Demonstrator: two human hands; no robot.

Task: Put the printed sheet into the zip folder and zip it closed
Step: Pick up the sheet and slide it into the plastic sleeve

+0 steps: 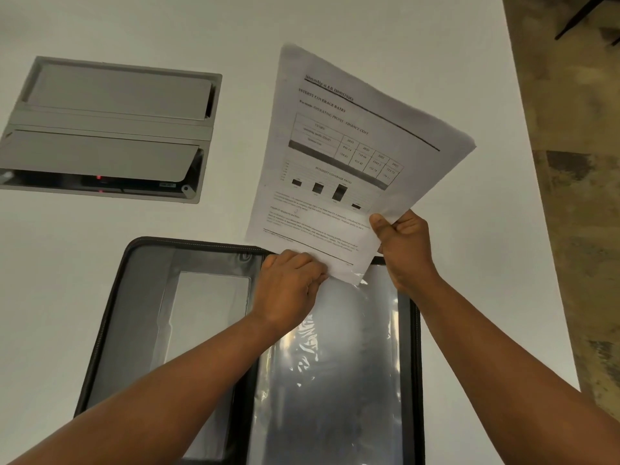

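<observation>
Head view: Over the open folder (141,297) at the table's (100,25) near edge, both hands pinch the sheet (349,156). Left hand (288,290) fingers grip its bottom corner at the clear sleeve's (335,364) mouth; right hand (407,246) clasps the right edge, long axis pointing away.

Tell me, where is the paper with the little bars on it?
The printed sheet is held up right of centre in the head view, its bottom edge gripped by the left hand and right hand, just above the open zip folder.
</observation>
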